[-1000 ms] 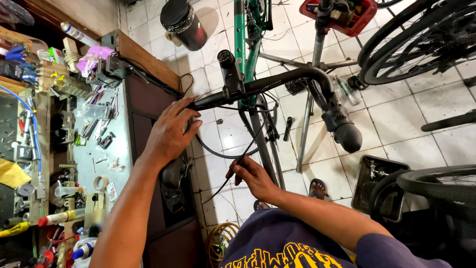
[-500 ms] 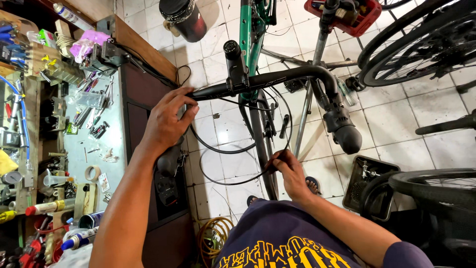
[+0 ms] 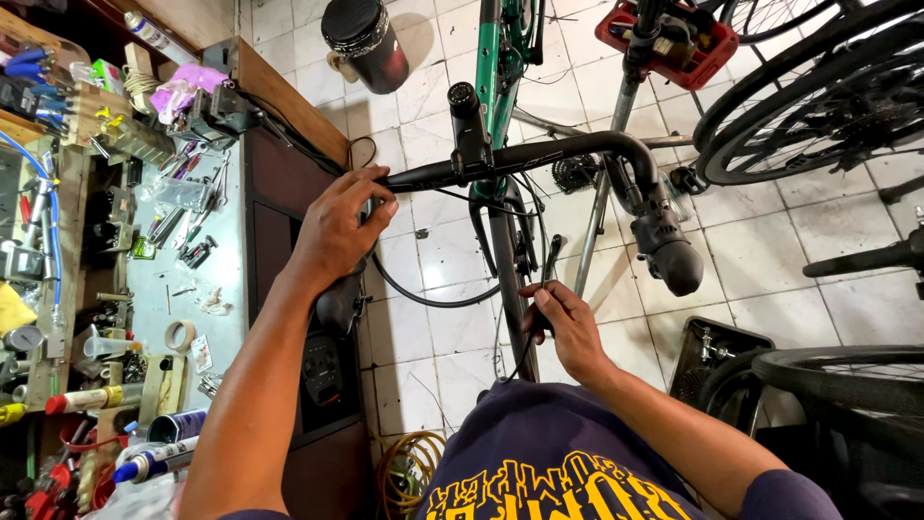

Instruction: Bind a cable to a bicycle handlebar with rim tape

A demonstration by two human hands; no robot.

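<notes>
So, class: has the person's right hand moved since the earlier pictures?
Yes. The right hand, pinching the black cable, has shifted rightward from left of the green bike frame to its right side.

A cluttered workbench [image 3: 192, 279] with hand tools, a roll of tape [image 3: 178, 334] and markers stood beside the white tiled floor [image 3: 438, 250], where a dark canister [image 3: 364, 43], a red tool tray [image 3: 674, 34] and spare wheels [image 3: 818, 91] lay.
</notes>
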